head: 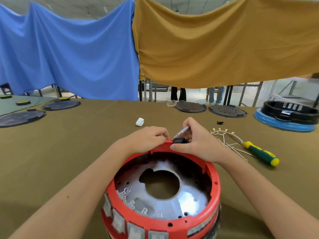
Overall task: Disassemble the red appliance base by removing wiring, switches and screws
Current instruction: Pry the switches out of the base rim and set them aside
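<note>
I see both hands at red base (214, 184) far rim: left hand (149, 138) grips rim, right hand (195, 141) pinches black switch (180, 140), holds silver tool (183, 131). One green screwdriver (260, 153) right, open tabletop (69, 144) left.

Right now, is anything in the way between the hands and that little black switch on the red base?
Nothing visible. Both hands are already at the black switch on the far rim of the red base. The right hand, also holding a silver tool, touches it; the left hand grips the rim beside it.

Both bare forearms reach forward from near edge, converging at far centre. Left hand (149, 137) knuckles up, fingers curled in grip. Right hand (196, 140) fingers curled, thumb extended leftward, pinching.
</note>
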`<action>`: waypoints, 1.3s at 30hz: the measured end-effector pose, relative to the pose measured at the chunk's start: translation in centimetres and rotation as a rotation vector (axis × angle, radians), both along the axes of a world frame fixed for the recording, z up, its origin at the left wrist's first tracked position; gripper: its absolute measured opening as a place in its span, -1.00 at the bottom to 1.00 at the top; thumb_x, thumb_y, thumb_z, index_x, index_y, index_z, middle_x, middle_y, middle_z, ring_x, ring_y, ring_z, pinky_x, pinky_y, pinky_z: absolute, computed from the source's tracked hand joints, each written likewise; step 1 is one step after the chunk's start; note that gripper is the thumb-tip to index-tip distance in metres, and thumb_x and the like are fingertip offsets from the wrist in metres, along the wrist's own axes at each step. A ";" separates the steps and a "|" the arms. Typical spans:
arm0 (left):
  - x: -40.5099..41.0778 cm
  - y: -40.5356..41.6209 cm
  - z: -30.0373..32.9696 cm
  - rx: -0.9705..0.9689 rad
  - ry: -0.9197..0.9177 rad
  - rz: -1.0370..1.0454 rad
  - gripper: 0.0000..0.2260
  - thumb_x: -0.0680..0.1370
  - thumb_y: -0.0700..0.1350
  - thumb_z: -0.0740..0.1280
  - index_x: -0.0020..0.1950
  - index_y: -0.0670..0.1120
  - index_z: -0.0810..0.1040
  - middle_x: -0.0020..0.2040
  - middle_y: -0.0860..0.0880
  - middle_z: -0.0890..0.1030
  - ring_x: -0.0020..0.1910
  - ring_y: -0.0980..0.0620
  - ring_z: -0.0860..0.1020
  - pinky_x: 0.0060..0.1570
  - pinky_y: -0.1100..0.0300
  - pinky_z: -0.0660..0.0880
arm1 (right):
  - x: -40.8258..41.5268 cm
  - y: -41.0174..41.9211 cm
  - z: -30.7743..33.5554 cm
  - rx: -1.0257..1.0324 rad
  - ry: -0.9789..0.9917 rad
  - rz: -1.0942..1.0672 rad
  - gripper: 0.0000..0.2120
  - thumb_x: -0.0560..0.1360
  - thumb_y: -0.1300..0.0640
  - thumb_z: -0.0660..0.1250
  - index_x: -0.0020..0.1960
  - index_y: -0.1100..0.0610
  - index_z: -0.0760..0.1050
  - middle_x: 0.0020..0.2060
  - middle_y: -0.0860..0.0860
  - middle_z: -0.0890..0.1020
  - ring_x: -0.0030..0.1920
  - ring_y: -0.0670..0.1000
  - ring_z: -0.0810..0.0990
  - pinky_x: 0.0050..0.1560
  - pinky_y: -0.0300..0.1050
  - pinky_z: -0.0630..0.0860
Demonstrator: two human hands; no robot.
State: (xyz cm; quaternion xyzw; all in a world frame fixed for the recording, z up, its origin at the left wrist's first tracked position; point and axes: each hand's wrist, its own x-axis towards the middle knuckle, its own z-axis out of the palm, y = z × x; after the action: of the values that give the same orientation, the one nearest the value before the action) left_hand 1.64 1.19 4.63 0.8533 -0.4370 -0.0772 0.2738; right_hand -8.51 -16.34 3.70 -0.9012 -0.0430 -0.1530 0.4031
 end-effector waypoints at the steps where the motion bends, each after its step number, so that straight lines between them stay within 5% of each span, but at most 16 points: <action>1: -0.1 0.1 0.1 -0.010 0.031 -0.007 -0.82 0.63 -0.14 0.17 0.05 -0.05 0.57 -0.23 0.07 0.53 -0.19 0.02 0.50 -0.12 0.11 0.47 | -0.1 0.1 0.1 -0.065 -0.035 -0.008 -0.53 0.38 0.05 0.56 -0.09 0.00 0.22 -0.22 0.06 0.62 -0.32 -0.10 0.42 -0.21 -0.12 0.45; 4: -0.1 0.2 0.3 -0.022 0.074 -0.021 -0.82 0.63 -0.15 0.19 0.04 -0.08 0.59 -0.19 0.02 0.54 -0.16 0.02 0.49 -0.03 0.05 0.52 | -0.2 0.6 0.6 -0.269 -0.087 -0.001 -0.57 0.40 0.07 0.52 -0.10 0.00 0.22 -0.37 -0.08 0.52 -0.44 -0.15 0.38 -0.38 -0.30 0.35; 9: 0.1 0.2 0.0 -0.026 0.052 0.015 -0.82 0.63 -0.12 0.19 -0.05 -0.01 0.58 -0.23 0.09 0.52 -0.17 0.05 0.48 -0.04 0.10 0.46 | 0.3 1.4 1.4 -0.404 -0.045 -0.004 -0.60 0.39 0.11 0.48 -0.10 0.00 0.21 -0.34 -0.03 0.57 -0.43 -0.08 0.38 -0.43 -0.26 0.33; 13: 0.4 0.4 -0.2 -0.025 0.023 0.032 -0.82 0.63 -0.13 0.18 -0.03 -0.02 0.57 -0.22 0.10 0.54 -0.15 0.03 0.51 -0.05 0.11 0.45 | 0.5 1.5 0.5 -0.185 -0.152 -0.120 -0.63 0.37 0.14 0.50 -0.11 0.13 0.28 -0.38 0.01 0.52 -0.41 -0.09 0.36 -0.40 -0.16 0.37; 16: 0.8 0.5 -0.4 -0.031 0.030 0.045 -0.81 0.63 -0.12 0.18 -0.01 0.00 0.59 -0.12 0.12 0.59 -0.03 0.04 0.54 0.05 0.15 0.44 | 0.4 0.9 0.2 0.055 -0.300 -0.222 -0.67 0.37 0.19 0.47 -0.16 0.11 0.28 -0.24 0.18 0.61 -0.30 0.11 0.52 -0.21 0.06 0.49; 20: 1.0 0.4 -0.6 -0.046 0.046 0.039 -0.81 0.63 -0.12 0.19 -0.02 0.01 0.60 -0.09 0.11 0.60 0.00 0.05 0.55 0.09 0.12 0.43 | 0.7 0.9 -0.2 0.232 -0.257 -0.143 -0.68 0.47 0.19 0.43 -0.15 0.08 0.25 -0.21 0.20 0.64 -0.14 0.25 0.63 -0.02 0.22 0.56; 23: 0.9 0.5 -0.5 -0.060 0.052 0.051 -0.80 0.64 -0.11 0.18 -0.06 0.07 0.58 -0.10 0.17 0.58 -0.03 0.13 0.53 0.03 0.22 0.41 | 1.1 0.5 -0.1 0.418 -0.174 -0.127 -0.77 0.60 0.15 0.33 -0.10 0.12 0.27 -0.10 0.27 0.66 -0.12 0.11 0.69 0.01 0.10 0.62; 29: 1.0 0.2 -0.5 -0.022 -0.023 0.150 -0.79 0.65 -0.13 0.14 0.04 -0.03 0.58 -0.01 -0.01 0.62 0.05 -0.04 0.56 0.12 0.05 0.45 | 2.1 0.1 1.5 0.493 -0.052 -0.046 -0.88 0.67 0.11 0.20 0.00 0.11 0.29 -0.07 0.15 0.71 -0.22 0.00 0.62 0.02 -0.02 0.63; 34: 1.0 -0.3 -0.7 0.018 -0.069 0.187 -0.79 0.65 -0.14 0.11 0.09 0.00 0.54 -0.08 -0.03 0.60 -0.05 -0.07 0.58 -0.06 0.13 0.48 | 3.0 0.7 1.7 0.481 -0.082 -0.029 -0.82 0.66 0.18 0.21 -0.07 0.13 0.24 -0.15 0.14 0.57 -0.18 0.08 0.68 -0.04 -0.02 0.68; 39: 0.7 -0.3 -0.4 -0.365 0.089 0.042 -0.75 0.51 -0.07 0.37 0.12 0.20 0.45 0.02 0.05 0.58 -0.03 0.09 0.61 0.00 0.17 0.55 | 3.3 0.7 1.3 0.368 -0.074 -0.059 -0.84 0.67 0.14 0.18 -0.06 0.13 0.27 -0.13 0.15 0.60 -0.18 0.05 0.70 -0.15 -0.08 0.63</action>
State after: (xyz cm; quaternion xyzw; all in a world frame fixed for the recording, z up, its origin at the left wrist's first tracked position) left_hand 2.32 0.89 4.19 0.7941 -0.4133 -0.0288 0.4446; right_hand -5.24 -15.61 4.95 -0.8068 -0.0029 -0.2033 0.5547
